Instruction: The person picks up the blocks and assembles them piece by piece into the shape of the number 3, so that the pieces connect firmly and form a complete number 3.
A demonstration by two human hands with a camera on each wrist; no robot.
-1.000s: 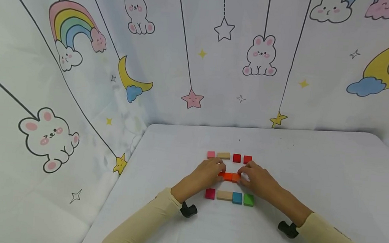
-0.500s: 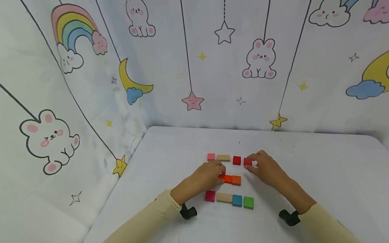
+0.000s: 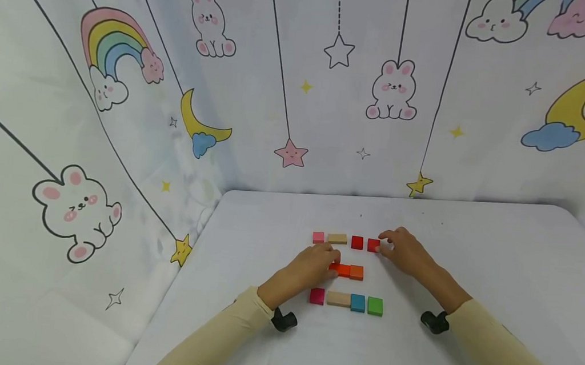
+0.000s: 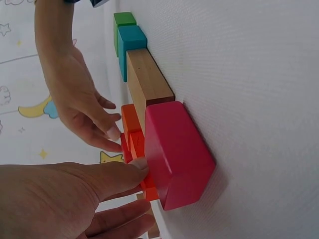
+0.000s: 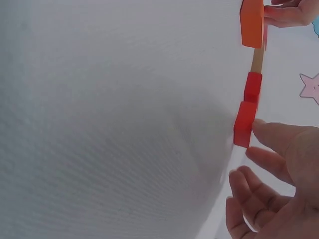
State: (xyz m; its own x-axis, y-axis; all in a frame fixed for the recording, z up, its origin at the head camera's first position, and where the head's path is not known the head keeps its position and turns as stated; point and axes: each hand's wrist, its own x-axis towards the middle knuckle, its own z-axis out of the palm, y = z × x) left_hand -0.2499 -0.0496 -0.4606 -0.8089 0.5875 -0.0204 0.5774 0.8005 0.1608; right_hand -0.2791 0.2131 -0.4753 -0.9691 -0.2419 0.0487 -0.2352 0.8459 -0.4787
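My left hand (image 3: pixel 309 267) pinches the left end of an orange-red block (image 3: pixel 343 271) in the middle row, thumb on the near side and fingertips on the far side. An orange block (image 3: pixel 356 273) stands against its right end. My right hand (image 3: pixel 404 253) is at the right end of the back row, beside a red block (image 3: pixel 373 245). In the right wrist view its thumb lies right at that red block (image 5: pixel 244 123), while the other fingers are spread and hold nothing. Part of the middle row is hidden under my left hand.
In the back row are a pink block (image 3: pixel 318 238), a wooden block (image 3: pixel 337 239) and another red block (image 3: pixel 357 242). The front row has crimson (image 3: pixel 317 296), wooden (image 3: pixel 338 299), blue (image 3: pixel 357 303) and green (image 3: pixel 375 306) blocks. A patterned curtain (image 3: pixel 259 77) hangs behind the white table (image 3: pixel 471 265).
From the orange block my right hand moved up to the back row's right-hand red block, took it between its fingertips, then loosened and drew slightly right. My left hand stayed put.
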